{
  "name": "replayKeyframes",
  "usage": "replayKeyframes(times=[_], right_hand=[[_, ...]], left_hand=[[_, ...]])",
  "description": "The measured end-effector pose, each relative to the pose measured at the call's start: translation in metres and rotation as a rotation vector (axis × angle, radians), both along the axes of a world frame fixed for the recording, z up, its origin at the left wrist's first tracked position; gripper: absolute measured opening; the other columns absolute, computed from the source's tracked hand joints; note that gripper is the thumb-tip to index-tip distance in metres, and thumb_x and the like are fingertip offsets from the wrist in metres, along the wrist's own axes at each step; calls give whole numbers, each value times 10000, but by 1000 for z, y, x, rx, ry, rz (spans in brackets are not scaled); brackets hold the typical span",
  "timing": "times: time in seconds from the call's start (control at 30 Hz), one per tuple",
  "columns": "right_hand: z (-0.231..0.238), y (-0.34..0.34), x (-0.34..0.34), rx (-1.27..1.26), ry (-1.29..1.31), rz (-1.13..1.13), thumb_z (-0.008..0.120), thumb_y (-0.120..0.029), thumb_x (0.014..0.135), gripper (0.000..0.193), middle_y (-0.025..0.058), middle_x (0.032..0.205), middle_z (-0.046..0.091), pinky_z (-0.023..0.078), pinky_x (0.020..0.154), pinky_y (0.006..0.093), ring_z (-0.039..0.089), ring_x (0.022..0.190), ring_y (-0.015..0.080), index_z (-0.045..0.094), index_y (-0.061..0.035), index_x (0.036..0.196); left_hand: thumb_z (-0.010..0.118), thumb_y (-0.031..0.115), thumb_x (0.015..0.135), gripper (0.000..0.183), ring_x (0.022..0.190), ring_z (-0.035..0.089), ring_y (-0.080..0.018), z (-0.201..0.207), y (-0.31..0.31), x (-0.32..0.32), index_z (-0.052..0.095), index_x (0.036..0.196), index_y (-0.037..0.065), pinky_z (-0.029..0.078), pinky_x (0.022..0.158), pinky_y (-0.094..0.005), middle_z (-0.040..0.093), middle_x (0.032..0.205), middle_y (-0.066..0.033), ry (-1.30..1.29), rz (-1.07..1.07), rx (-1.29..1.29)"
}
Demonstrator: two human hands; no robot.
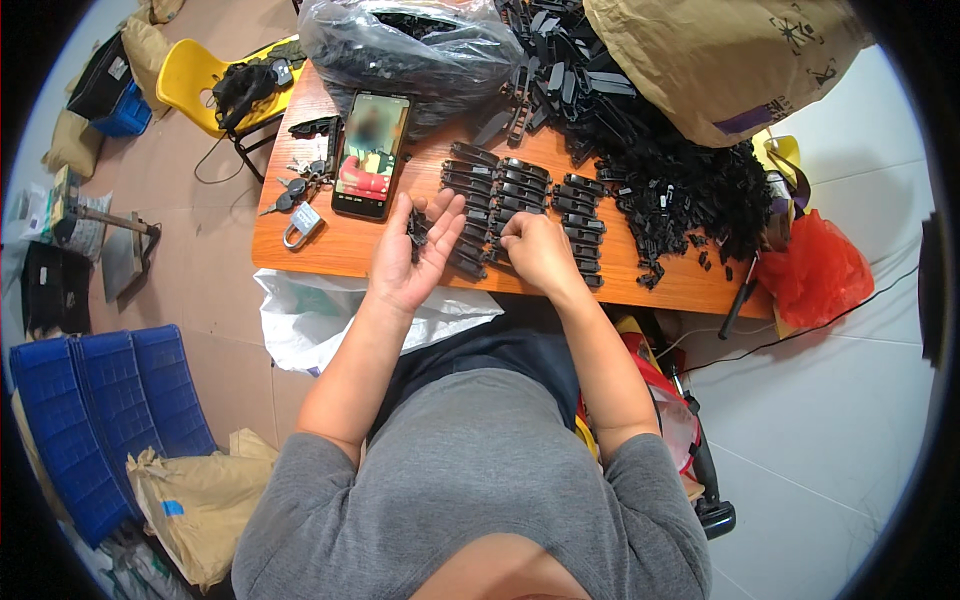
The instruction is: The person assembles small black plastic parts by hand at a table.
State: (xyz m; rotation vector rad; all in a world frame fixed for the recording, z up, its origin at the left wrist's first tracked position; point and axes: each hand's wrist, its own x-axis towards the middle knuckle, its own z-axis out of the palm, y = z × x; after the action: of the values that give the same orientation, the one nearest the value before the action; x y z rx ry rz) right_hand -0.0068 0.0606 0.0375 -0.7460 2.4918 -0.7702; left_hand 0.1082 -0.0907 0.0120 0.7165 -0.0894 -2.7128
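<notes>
My left hand (405, 265) is turned palm up at the table's near side, its fingers partly curled around a few small black plastic pieces (415, 232). To its right, my right hand (541, 256) is closed in a pinch over the lower part of several columns of long black plastic clips (522, 178). Whatever lies between its fingertips is hidden. The clips lie side by side on the orange wooden table (618, 285), most of them crosswise. On the right, a large heap of small black parts (690, 190) spreads close to the columns.
A phone (372, 155) playing a video, keys (292, 190) and a padlock (302, 227) lie at the left. Behind stand a clear plastic bag (410, 60) of black parts and a brown paper sack (730, 60). A red plastic bag (815, 270) hangs by the right edge.
</notes>
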Motion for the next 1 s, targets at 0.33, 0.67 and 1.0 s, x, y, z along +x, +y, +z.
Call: replayKeyframes(times=[0.33,0.67,1.0], right_hand=[[29,-12,24,-247,210,54,670,-152,852,131,136,904,674,513,744,420,667,845,330,702,-49,925],[35,-16,31,-316,137,136,713,-108,801,120,63,839,666,517,661,304,664,727,175,701,-39,898],[6,27,11,-297,-363,-276,692,-87,824,133,97,747,710,515,548,282,670,656,140,704,11,913]], left_hand=[[444,334,1041,281,1191,584,-343,-9,6,-4,524,985,71,535,969,-443,604,1241,-228,157,-119,30],[458,338,1035,290,1207,569,-312,-1,23,-12,553,969,73,522,975,-417,565,1319,-221,135,-94,10],[468,289,1034,277,1247,546,-369,-10,0,0,558,906,60,477,1046,-486,613,1238,-224,61,-20,87]])
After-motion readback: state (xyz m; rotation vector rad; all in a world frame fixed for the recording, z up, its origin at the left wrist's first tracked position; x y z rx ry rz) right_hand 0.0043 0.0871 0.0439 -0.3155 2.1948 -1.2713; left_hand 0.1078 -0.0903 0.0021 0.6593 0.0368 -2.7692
